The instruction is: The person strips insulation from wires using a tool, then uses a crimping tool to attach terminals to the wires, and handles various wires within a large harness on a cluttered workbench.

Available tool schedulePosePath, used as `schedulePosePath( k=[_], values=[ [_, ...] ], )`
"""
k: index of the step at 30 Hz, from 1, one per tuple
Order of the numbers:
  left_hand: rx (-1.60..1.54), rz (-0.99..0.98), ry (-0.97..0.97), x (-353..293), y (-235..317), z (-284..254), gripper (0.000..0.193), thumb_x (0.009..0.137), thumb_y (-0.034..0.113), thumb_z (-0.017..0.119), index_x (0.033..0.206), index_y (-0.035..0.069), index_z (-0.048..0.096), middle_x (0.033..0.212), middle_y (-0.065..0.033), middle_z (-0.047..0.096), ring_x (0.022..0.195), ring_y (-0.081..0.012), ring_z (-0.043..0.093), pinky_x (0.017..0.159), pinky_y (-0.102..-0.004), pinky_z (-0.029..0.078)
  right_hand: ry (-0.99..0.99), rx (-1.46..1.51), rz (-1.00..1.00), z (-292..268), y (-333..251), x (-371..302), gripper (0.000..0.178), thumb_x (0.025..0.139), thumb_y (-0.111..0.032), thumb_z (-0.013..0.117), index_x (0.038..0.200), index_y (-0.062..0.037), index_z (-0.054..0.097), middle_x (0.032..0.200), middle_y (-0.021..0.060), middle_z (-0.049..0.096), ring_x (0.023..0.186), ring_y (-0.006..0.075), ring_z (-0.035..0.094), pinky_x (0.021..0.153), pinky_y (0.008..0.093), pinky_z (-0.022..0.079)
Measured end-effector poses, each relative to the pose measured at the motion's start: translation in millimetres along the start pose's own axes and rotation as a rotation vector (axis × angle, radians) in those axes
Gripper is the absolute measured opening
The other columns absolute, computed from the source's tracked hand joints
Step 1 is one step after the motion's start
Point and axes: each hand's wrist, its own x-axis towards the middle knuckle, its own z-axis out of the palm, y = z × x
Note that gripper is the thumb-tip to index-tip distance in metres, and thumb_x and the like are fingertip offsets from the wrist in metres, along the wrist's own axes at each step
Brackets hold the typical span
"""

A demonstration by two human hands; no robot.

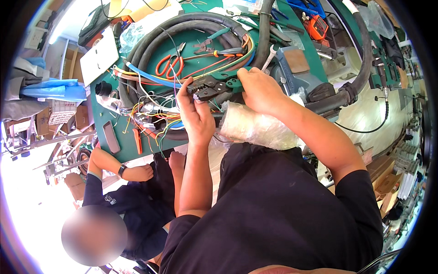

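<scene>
My right hand is wrapped round the green handles of a pair of crimping pliers with a black head. My left hand is closed at the jaws, thumb and fingers beside the pliers' head; a tiny pale piece shows by the thumb, too small to name. Thin loose wires in several colours spread on the bench left of this hand. Below the pliers lies a bundle wrapped in clear plastic.
A thick black cable coils on the green bench. Red-handled scissors, a wrench, a phone and an orange-handled tool lie about. At left sits another person, hands by their lap. A grey-blue case stands at right.
</scene>
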Motion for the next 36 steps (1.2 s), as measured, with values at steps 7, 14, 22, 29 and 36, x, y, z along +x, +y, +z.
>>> schedulePosePath(
  k=[7, 14, 22, 29, 36],
  values=[
    [0.024, 0.094, 0.046, 2.3, -12.9, 1.1, 0.038, 0.093, 0.001, 0.035, 0.13, 0.002, 0.041, 0.093, -0.0012, 0.052, 0.059, -0.0015, 0.036, 0.05, -0.0169, 0.029, 0.002, -0.006, -0.007, -1.0, -1.6, -0.6, 0.028, 0.073, -0.003, 0.062, 0.095, -0.0011, 0.044, 0.087, 0.0184, 0.058, 0.092, 0.0381, 0.058, 0.075, 0.0471, 0.048],
    [-0.073, 0.079, 0.037, 2.0, -2.7, 4.7, 0.04, 0.093, 0.002, 0.036, 0.133, 0.0, 0.036, 0.091, -0.002, 0.051, 0.063, -0.0031, 0.039, 0.054, -0.0178, 0.032, 0.029, 0.046, 0.099, -4.7, -4.8, -0.9, 0.033, 0.075, -0.003, 0.062, 0.103, -0.0014, 0.044, 0.097, 0.0208, 0.056, 0.094, 0.0411, 0.057, 0.077, 0.0493, 0.047],
    [-0.212, -0.099, 0.024, -2.2, -9.4, -6.8, 0.012, 0.098, 0.01, 0.043, 0.107, 0.002, 0.045, 0.087, -0.0046, 0.054, 0.07, -0.0062, 0.044, 0.065, -0.0209, 0.039, 0.201, 0.02, 0.04, -4.6, -6.2, -2.4, 0.027, 0.074, 0.002, 0.061, 0.097, 0.0006, 0.046, 0.095, 0.0167, 0.058, 0.097, 0.036, 0.055, 0.076, 0.0463, 0.05],
    [-0.485, -0.121, -0.026, -1.3, -6.8, -9.4, 0.009, 0.097, 0.01, 0.047, 0.104, 0.004, 0.045, 0.085, -0.0011, 0.053, 0.067, -0.0026, 0.042, 0.064, -0.0185, 0.039, 0.341, -0.001, -0.04, 1.6, -3.1, -1.6, 0.04, 0.065, 0.007, 0.066, 0.099, -0.0016, 0.045, 0.098, 0.0163, 0.051, 0.098, 0.0369, 0.048, 0.081, 0.0445, 0.042],
    [-0.457, -0.032, -0.014, -1.6, -4.9, -6.5, 0.009, 0.095, 0.004, 0.05, 0.1, 0.004, 0.043, 0.087, -0.0019, 0.053, 0.069, -0.003, 0.046, 0.062, -0.0172, 0.04, 0.37, -0.133, -0.088, -2.0, -8.9, -0.6, 0.036, 0.066, 0.006, 0.066, 0.095, 0.0005, 0.046, 0.095, 0.0181, 0.048, 0.094, 0.0357, 0.048, 0.08, 0.0425, 0.046]
  ],
)
